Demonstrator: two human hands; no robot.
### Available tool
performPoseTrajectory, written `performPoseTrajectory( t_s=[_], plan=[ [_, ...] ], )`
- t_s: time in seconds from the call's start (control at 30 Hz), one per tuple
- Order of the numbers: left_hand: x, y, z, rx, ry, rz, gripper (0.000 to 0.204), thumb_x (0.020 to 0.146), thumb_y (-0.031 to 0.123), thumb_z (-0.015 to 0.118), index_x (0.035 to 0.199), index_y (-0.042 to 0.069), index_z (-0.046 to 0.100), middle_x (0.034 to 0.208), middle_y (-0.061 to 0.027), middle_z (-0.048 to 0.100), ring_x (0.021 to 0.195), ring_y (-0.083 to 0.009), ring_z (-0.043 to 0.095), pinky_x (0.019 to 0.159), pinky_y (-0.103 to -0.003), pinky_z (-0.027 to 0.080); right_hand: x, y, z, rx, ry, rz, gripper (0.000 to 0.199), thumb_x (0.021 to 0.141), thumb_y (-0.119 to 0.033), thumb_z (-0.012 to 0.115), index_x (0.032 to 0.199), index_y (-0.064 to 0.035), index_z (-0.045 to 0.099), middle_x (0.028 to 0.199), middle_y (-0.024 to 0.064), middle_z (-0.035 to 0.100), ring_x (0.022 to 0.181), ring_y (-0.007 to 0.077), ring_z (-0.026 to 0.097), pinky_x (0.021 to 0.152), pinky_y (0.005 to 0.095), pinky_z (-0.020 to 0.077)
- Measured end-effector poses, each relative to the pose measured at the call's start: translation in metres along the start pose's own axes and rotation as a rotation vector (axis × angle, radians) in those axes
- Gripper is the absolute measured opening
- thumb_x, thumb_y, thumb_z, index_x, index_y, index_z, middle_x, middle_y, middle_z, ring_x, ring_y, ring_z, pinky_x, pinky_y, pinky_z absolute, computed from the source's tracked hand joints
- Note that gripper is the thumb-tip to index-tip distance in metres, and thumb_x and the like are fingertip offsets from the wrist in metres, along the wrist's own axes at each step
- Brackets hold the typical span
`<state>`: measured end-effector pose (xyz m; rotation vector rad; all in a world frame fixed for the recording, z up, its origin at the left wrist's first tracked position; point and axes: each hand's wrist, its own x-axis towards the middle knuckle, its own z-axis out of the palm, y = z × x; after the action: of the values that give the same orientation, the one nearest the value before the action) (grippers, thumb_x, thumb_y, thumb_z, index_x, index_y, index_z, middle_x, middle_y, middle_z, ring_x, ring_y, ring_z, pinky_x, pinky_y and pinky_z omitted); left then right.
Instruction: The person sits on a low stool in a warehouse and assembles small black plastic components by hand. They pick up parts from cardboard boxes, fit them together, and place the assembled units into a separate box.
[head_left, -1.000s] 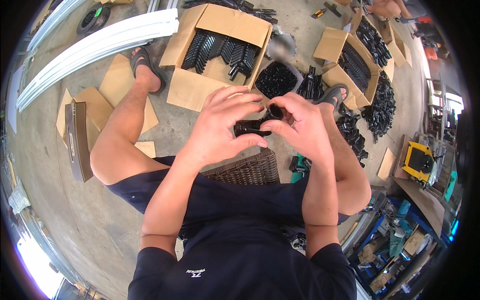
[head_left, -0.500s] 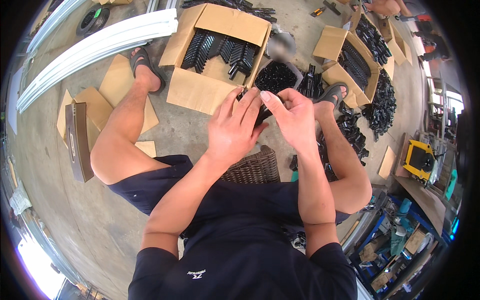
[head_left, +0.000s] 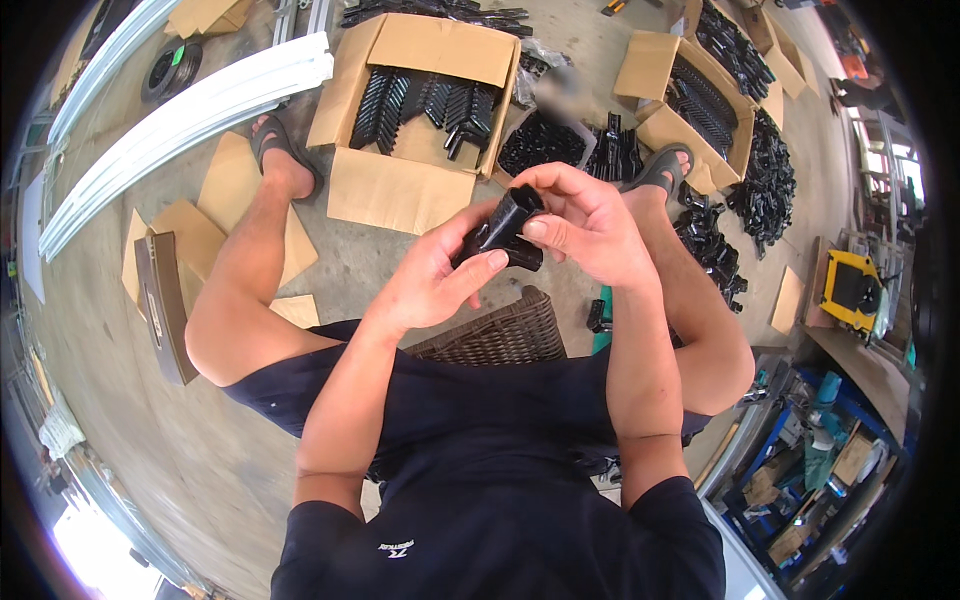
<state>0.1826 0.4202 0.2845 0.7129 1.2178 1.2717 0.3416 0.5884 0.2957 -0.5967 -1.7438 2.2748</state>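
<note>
Left hand [head_left: 425, 282] gripping black tubular piece [head_left: 508, 222], right hand [head_left: 592, 228] pinching its upper end; drop to floor [head_left: 345, 270] beneath hands possible (surface looks slick) should both grips loosen.

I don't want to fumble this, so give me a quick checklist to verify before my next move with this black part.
1. Left hand supporting the black part: ok, thumb and fingers around it.
2. Right hand at the part's far end: ok, thumb and fingertips there.
3. Fit inside the part: cannot tell, hidden from view.
4. Large cardboard box open ahead: ok, flaps spread, bare space inside.
5. Floor beside the right sandal clear: not ok, loose black pieces piled there.
</note>
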Motion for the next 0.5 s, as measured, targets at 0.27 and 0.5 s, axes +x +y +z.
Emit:
performPoseTrajectory(
  t_s=[0.27, 0.5],
  plan=[
    [0.009, -0.024, -0.001, 0.263, 0.189, 0.242, 0.048, 0.107, 0.045, 0.053, 0.131, 0.004, 0.051, 0.096, -0.002, 0.058, 0.066, -0.0049, 0.049, 0.055, -0.021, 0.043, 0.004, -0.004, 0.022, 0.059, 0.139, 0.007, 0.03, 0.095, -0.003, 0.073, 0.123, 0.0024, 0.065, 0.1, -0.0005, 0.068, 0.084, 0.0035, 0.061, 0.067, 0.02, 0.0508],
    [0.011, -0.003, -0.002, 0.367, 0.178, 0.312, 0.029, 0.103, 0.023, 0.062, 0.117, -0.002, 0.062, 0.095, -0.0087, 0.062, 0.078, -0.0143, 0.056, 0.071, -0.028, 0.047, 0.002, 0.005, 0.023, 0.028, 0.142, -0.051, 0.03, 0.093, -0.003, 0.075, 0.121, 0.0043, 0.067, 0.098, 0.0002, 0.069, 0.085, 0.0034, 0.062, 0.072, 0.0204, 0.0525]
  ],
)
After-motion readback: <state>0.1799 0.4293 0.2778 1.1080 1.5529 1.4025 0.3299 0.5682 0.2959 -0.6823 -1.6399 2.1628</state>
